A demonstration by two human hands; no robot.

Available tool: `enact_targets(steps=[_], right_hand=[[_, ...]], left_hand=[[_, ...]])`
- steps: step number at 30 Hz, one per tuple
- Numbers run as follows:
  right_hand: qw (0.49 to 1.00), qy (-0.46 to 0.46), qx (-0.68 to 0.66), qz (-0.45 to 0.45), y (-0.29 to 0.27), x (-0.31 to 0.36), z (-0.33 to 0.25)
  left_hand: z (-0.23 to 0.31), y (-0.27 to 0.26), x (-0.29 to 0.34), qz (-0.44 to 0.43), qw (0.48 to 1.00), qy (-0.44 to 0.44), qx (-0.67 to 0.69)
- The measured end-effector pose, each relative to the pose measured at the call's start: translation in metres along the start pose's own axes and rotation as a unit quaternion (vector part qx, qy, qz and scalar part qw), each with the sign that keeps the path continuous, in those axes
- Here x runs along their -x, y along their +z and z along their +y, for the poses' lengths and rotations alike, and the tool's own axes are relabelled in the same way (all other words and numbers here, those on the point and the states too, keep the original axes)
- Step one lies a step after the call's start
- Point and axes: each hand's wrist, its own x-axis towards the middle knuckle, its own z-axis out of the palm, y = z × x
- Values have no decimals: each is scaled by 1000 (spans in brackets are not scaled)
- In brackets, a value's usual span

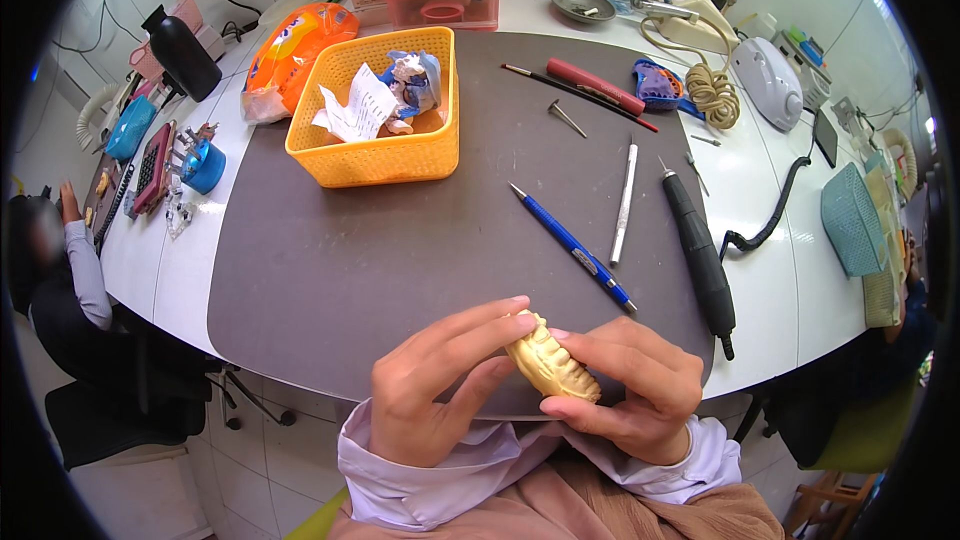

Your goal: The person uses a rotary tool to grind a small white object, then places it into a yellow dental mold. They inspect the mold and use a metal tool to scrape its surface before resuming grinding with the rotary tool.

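Note:
A pale yellow dental cast [552,365] with a row of teeth is held over the near edge of the grey mat [400,250]. My left hand [440,380] grips its left end, fingertips on the top. From the other side my right hand [635,380] pinches it between thumb and fingers. Just beyond the hands lies a blue mechanical pencil [572,247], slanting. A white-handled carving tool [624,205] rests to its right, and farther right is a black handpiece [697,255] with a thin tip.
A yellow basket [380,165] with crumpled paper stands at the back left, beside an orange packet [300,50]. A red-handled tool [595,86], a brush [575,97] and a blue impression tray [657,85] lie at the back right. Another person [60,250] sits far left.

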Motion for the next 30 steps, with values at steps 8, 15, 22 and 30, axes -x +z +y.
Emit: enact_targets(steps=[8, 15, 22, 30], right_hand=[[1000, -17, 7, 1, 2, -1, -1], [989, 65, -114, -64, -3, 2, 3], [971, 81, -185, -129, -5, 1, 0], [989, 60, -66, -114, 1, -3, 1]], left_hand=[[-4, 3, 2, 37, 998, 21, 47], [8, -4, 8, 93, 995, -32, -7], [-3, -14, 2, 32, 995, 91, -12], [1, 3, 16, 97, 989, 86, -66]])
